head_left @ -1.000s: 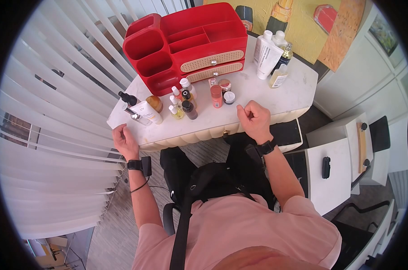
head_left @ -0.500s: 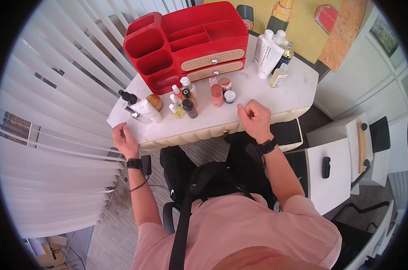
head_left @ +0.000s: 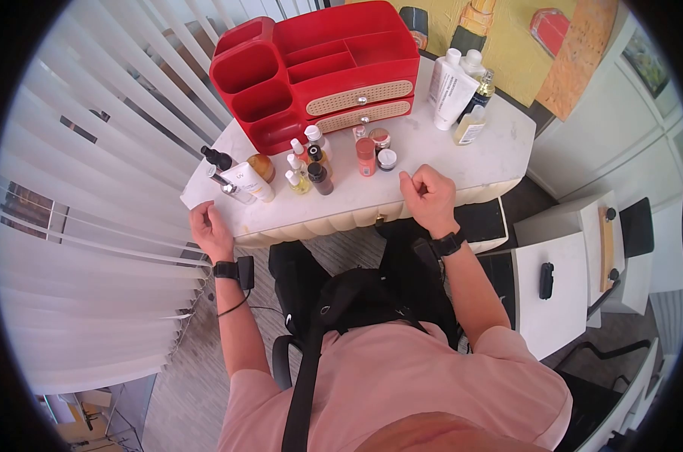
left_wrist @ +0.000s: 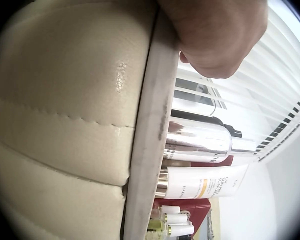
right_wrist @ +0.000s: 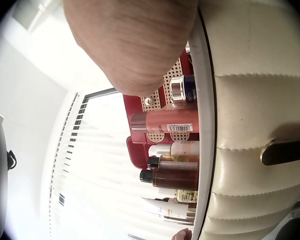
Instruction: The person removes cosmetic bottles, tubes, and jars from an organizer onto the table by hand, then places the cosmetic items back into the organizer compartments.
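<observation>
My left hand (head_left: 212, 230) rests at the left front edge of the white tabletop (head_left: 334, 207), fingers loosely curled and nothing in them. Nearest to it stand a white sunscreen tube (head_left: 249, 182) and a silver bottle (left_wrist: 200, 141). At the front edge on the right lies my right hand (head_left: 430, 200), loosely curled and holding nothing. Just beyond it are a small white-lidded jar (head_left: 387, 159) and a pink bottle (head_left: 366, 157). Between the hands, several small bottles (head_left: 309, 169) are grouped together. Behind them stands a red organizer (head_left: 341, 71) with compartments and two woven-front drawers.
White tubes and bottles (head_left: 452, 94) cluster at the right back of the table. Vertical blinds (head_left: 108, 226) hang along the left side. A quilted cream panel (right_wrist: 255, 100) runs below the front edge. To the right is a white side desk (head_left: 552, 290) with a black object on it.
</observation>
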`<state>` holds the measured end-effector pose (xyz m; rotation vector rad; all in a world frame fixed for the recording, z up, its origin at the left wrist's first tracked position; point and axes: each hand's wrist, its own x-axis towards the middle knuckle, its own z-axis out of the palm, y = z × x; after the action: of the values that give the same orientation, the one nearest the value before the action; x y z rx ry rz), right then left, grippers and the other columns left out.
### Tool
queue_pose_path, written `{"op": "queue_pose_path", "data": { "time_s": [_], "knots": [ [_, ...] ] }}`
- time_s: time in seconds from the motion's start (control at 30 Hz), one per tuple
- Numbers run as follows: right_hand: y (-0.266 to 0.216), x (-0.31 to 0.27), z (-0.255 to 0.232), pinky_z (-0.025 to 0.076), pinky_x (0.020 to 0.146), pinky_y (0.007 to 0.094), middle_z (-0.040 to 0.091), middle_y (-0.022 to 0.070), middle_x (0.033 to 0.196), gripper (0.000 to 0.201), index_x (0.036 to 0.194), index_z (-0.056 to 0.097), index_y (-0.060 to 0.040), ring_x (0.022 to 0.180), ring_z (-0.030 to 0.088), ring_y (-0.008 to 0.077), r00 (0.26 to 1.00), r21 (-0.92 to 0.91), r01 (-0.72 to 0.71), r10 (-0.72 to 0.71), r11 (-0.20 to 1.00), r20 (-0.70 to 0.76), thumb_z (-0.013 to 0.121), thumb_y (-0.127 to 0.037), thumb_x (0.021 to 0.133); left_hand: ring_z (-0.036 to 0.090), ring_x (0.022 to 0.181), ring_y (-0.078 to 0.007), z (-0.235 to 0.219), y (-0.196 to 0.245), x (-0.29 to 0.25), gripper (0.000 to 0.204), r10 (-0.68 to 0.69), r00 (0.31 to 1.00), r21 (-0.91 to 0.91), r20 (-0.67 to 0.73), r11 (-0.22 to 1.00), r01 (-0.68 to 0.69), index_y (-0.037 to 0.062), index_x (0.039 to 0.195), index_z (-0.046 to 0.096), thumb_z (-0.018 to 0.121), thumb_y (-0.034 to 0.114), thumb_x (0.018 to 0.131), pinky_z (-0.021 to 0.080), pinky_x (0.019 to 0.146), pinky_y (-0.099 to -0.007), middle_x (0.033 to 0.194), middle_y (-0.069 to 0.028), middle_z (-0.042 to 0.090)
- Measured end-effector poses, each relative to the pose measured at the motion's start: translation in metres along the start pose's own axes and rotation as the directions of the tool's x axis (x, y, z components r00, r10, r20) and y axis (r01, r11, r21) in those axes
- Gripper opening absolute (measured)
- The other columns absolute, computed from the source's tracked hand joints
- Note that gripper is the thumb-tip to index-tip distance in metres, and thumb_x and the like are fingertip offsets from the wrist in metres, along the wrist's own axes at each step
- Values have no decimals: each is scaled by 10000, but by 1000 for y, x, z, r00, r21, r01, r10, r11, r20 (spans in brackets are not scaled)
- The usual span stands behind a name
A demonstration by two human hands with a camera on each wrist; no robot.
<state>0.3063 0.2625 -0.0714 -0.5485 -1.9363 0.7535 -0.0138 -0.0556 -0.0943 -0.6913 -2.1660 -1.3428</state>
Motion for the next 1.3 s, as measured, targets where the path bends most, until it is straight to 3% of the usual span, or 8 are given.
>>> {"op": "queue_pose_path", "data": {
  "time_s": [0.83,1.13,1.23,1.3],
  "knots": [
    [6,-3,3,406,466,325,524,59,561,368,696,494,-77,459,514,187,999,23,-38,38,999,1,806,-101,890,655,867,-201,-1,0,0,124,-9,1000,13,2,1000,9,20,1050,713,618,85,1005,527,803,-321,1018,-94,678],
    [8,-3,4,396,464,319,519,51,559,365,696,501,-78,457,498,176,1000,25,-25,25,999,0,807,-109,893,655,911,-169,0,-4,-1,142,-23,1000,-4,2,1000,23,21,1066,729,618,99,1023,524,851,-307,1037,-73,686],
    [11,-4,5,391,464,317,517,50,560,365,699,499,-79,457,491,172,1000,17,-15,15,1000,2,807,-108,894,654,908,-168,0,-2,0,141,-38,999,0,7,999,38,20,1060,731,621,100,1020,523,846,-306,1027,-70,686],
    [11,-4,5,389,464,316,516,49,560,367,699,498,-78,458,489,170,1000,21,-12,12,1000,0,807,-107,894,645,834,-168,1,0,0,119,6,1000,-9,-12,1000,-6,18,1033,711,616,82,1000,523,779,-306,1003,-76,672]
  ]
}}
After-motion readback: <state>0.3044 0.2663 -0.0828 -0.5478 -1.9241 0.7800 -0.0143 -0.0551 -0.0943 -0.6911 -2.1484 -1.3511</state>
